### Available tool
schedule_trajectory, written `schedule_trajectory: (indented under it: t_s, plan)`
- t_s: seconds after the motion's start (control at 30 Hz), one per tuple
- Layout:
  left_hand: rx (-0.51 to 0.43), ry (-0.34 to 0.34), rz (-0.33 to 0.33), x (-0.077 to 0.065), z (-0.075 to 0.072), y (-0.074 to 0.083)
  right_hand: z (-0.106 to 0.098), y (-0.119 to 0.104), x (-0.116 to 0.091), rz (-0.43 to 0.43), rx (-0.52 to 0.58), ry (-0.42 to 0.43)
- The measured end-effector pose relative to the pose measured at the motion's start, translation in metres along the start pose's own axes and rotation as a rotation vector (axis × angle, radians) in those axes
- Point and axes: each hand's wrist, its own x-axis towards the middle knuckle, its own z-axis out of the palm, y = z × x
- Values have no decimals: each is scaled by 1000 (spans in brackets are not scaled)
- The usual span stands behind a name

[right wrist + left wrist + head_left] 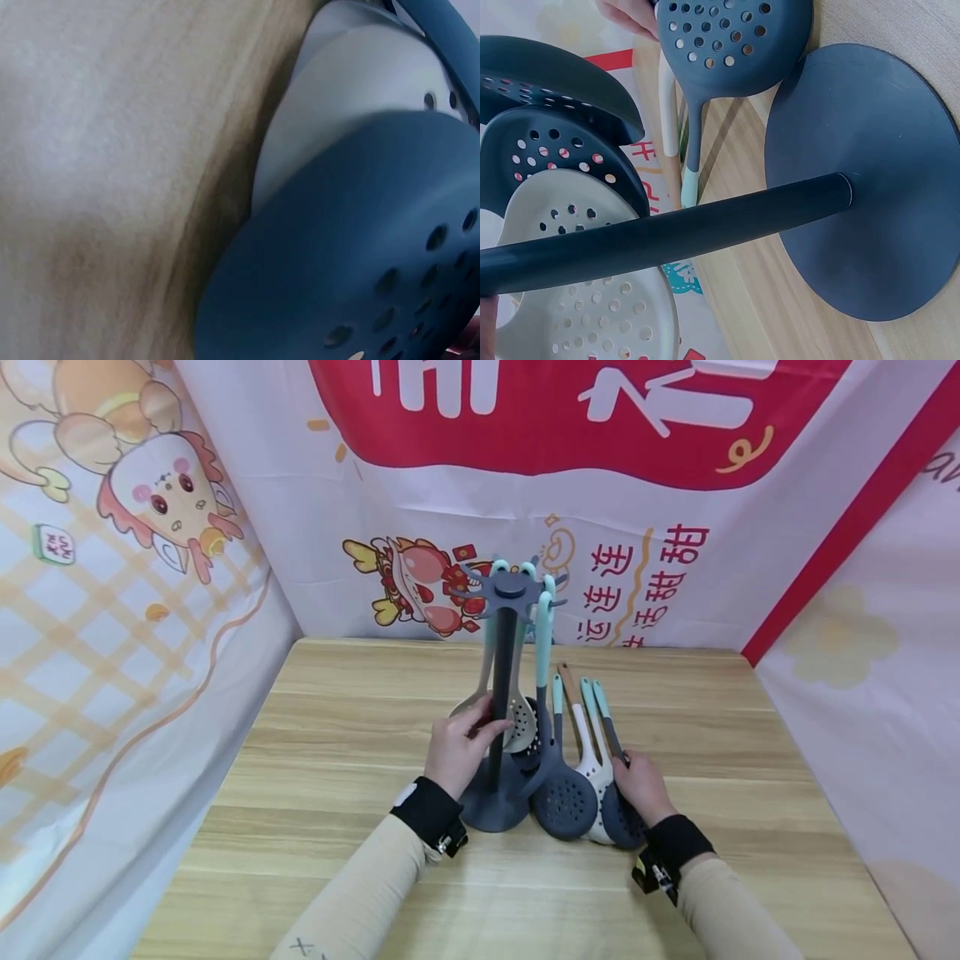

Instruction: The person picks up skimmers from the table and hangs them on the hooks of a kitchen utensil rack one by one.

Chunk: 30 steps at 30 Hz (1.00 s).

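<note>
My left hand grips the dark pole of an upright utensil stand, thumb and fingers around its lower half. The stand's round base sits on the table. From its hooked top hang several utensils, among them a pale perforated skimmer and a dark one. To the right, my right hand holds a dark skimmer at its neck, low over the table. That skimmer's turquoise-tipped handle points away from me, and its perforated head overlaps a white perforated utensil.
Between the stand and my right hand lies another dark skimmer, its head close to the base. Beside it is a utensil with a wooden handle. The wooden table meets a printed cloth backdrop at its far edge.
</note>
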Motion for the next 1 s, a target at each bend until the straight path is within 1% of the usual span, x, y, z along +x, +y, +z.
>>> schedule_trajectory:
  t_s: [0.17,0.3,0.5,0.63,0.73,0.87,1.0]
  plan:
    - [-5,11,5,0,0,-1,-1,0,4,23,-9,-3]
    - [-7,12,7,0,0,-2,1,0,5,28,-32,11]
    - [-16,0,1,0,1,-2,5,2,4,68,-1,31]
    - [-16,-5,-8,0,1,-2,8,3,2,67,-5,76]
    - [-14,-5,-11,0,1,-1,10,3,1,38,-15,122]
    - [-6,3,6,1,1,1,13,2,-1,23,-6,171]
    - [14,13,24,1,1,1,16,2,-3,38,8,198]
